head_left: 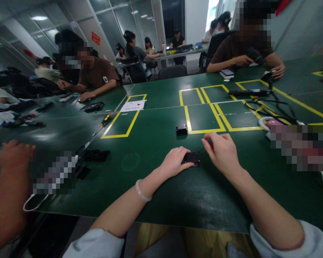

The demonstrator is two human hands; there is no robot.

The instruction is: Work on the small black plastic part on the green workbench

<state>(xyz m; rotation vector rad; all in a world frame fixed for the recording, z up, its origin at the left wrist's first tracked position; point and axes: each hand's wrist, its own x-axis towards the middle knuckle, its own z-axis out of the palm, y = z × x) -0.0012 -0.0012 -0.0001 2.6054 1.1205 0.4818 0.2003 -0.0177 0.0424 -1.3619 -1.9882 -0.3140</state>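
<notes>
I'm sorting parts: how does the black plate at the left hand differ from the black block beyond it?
The left hand holds the plate; no hand touches the block.
The plate looks flat; the block looks taller.
The tool points toward the plate, not the block.
Both are black, on the table.

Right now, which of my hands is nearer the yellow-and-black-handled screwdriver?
Your left hand. Holding the flat black part, it is right of the screwdriver and nearer your body; your right hand, gripping a slim dark tool, is farther right.
</notes>
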